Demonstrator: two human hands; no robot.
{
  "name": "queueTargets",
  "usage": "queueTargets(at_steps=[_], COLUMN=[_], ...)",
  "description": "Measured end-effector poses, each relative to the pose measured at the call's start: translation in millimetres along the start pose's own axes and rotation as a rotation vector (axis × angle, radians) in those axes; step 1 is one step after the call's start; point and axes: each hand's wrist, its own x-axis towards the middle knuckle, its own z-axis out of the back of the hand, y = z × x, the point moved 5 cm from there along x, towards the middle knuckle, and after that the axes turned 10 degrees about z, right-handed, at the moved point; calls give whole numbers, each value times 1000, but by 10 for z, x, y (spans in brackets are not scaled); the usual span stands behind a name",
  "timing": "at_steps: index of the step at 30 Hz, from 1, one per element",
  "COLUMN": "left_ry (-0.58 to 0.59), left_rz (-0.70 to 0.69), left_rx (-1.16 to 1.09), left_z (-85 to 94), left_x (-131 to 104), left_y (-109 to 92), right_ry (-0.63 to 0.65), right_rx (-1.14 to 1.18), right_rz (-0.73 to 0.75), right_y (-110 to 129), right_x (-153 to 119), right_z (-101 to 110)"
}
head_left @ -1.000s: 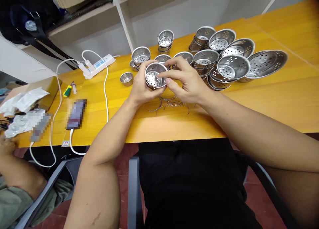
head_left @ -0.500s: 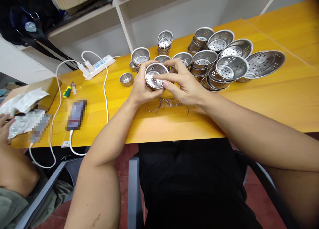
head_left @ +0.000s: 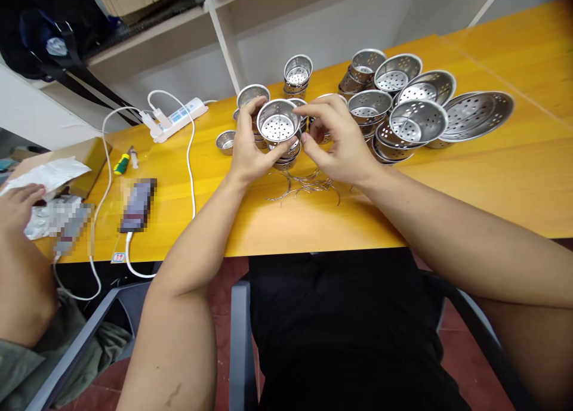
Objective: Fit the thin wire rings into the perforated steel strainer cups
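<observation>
In my left hand (head_left: 253, 145) is a small perforated metal cup (head_left: 278, 124), tilted so its holed bottom shows, with the fingers and thumb closed about its side. Below and behind it, more perforated cups (head_left: 289, 159) stand stacked, partly hidden by the held cup. My right hand (head_left: 338, 139) is at the cup's right, its fingers curved and apart from the thumb; nothing shows between them. Whether its fingertips touch the cup's rim I cannot tell. Several thin curved metal wires (head_left: 308, 183) lie on the table just under my hands.
Stacks of perforated cups (head_left: 369, 107) fill the table behind and right, with wide perforated bowls (head_left: 481, 116) farthest right. Leftward are a power strip (head_left: 179, 120), a white cable (head_left: 191, 160), a phone (head_left: 138, 205) and a green-yellow screwdriver (head_left: 121, 164). Another person's hand (head_left: 20, 205) is at far left.
The held cup has moved slightly up and tilted, uncovering stacked cups below it. My right index finger has come out of the cup. The other person's hand has moved up and right.
</observation>
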Motion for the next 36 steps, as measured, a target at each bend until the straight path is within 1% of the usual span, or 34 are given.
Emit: queueTargets(at_steps=[3,6,13,19,23,28,36], left_ry=[42,87,155,243,258,272,295], left_rz=[22,15,0,-23,-20,24,109], left_rx=[15,27,30,28,25,8,-12], left_z=[-37,-64,-85,-113,-134,-147,-106], left_x=[-20,-41,-58,-81,-83,-94,-89], left_y=[24,-2,-46,-32,34,84,-56], right_ry=[8,14,46,91,104,126,134], right_rx=[0,-13,-44,-78,-84,-70,-40], right_rz=[-30,-46,-45,-24,-6,-19,-40], right_y=[-12,-8,64,43,21,25,44], right_x=[-7,-4,19,0,-21,-17,2], right_z=[-13,-18,-15,-46,-77,-87,-75])
